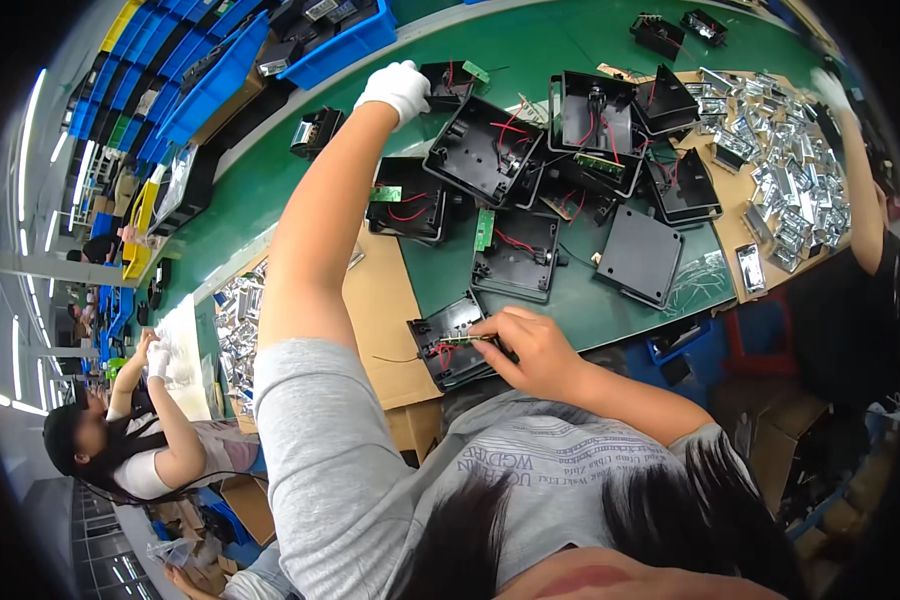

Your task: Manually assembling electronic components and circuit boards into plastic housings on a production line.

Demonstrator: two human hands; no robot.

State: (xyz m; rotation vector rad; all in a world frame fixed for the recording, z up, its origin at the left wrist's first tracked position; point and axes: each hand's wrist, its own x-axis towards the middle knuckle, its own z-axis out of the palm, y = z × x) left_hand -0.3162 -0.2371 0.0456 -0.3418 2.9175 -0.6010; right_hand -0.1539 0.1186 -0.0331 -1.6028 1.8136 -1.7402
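Observation:
My right hand (532, 350), bare, pinches a small green circuit board (458, 341) by its edge. The board is held over an open black plastic housing (437, 330) near the table's front edge, with red wires running between them. My left hand (398, 90), in a white glove, is stretched to the far side of the table. Its fingers are curled at the edge of another black plastic housing (440, 76), which has red wires and a green board; the fingertips are partly hidden. Several more open housings (515, 255) lie between my hands, some overlapping.
A closed-looking black box (640, 256) lies to the right. Piles of shiny metal parts (795, 180) rest on cardboard (735, 200) at right, with another pile at left. Blue bins (340, 45) stand at the back. A co-worker (140, 440) sits left; another person's arm (860, 190) reaches in at right.

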